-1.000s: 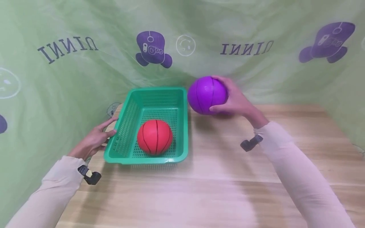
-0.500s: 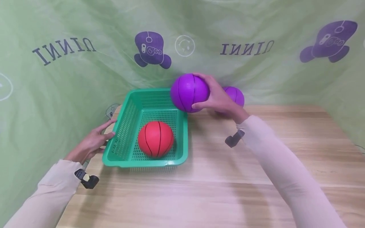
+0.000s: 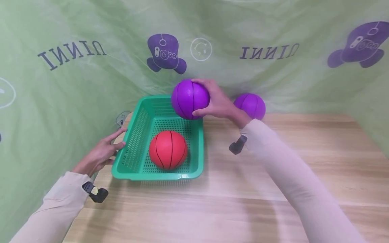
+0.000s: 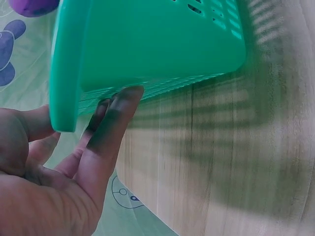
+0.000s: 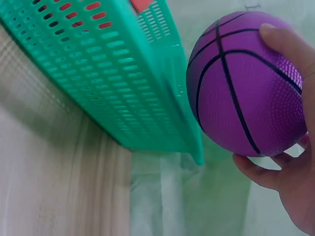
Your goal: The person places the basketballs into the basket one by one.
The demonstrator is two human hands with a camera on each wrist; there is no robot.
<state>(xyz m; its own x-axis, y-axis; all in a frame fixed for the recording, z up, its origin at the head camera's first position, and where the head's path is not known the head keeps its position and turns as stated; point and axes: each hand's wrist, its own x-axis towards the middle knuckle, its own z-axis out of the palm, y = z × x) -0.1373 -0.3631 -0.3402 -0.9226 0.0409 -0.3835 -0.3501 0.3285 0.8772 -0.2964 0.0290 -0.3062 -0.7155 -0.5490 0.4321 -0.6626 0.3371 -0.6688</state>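
In the head view my right hand (image 3: pixel 217 101) grips a purple ball (image 3: pixel 189 99) marked with dark basketball lines. It holds the ball above the back right corner of a green plastic basket (image 3: pixel 201 148). The right wrist view shows thumb and fingers spread round this ball (image 5: pixel 246 88), beside the perforated basket wall (image 5: pixel 108 83). A red ball (image 3: pixel 168 150) lies inside the basket, towards its front. At the basket's left side is my left hand (image 3: pixel 101 152); its extended fingers (image 4: pixel 106 142) touch the rim and outer wall from outside.
A second purple ball (image 3: pixel 251 106) rests on the wooden table (image 3: pixel 237 202) near its back edge, partly hidden by my right forearm. A green printed cloth (image 3: pixel 222 30) hangs behind the table and along its sides.
My right hand has carried the purple ball leftwards, from beside the basket to above its back right corner. The second purple ball has come into sight. My left hand stays at the rim.
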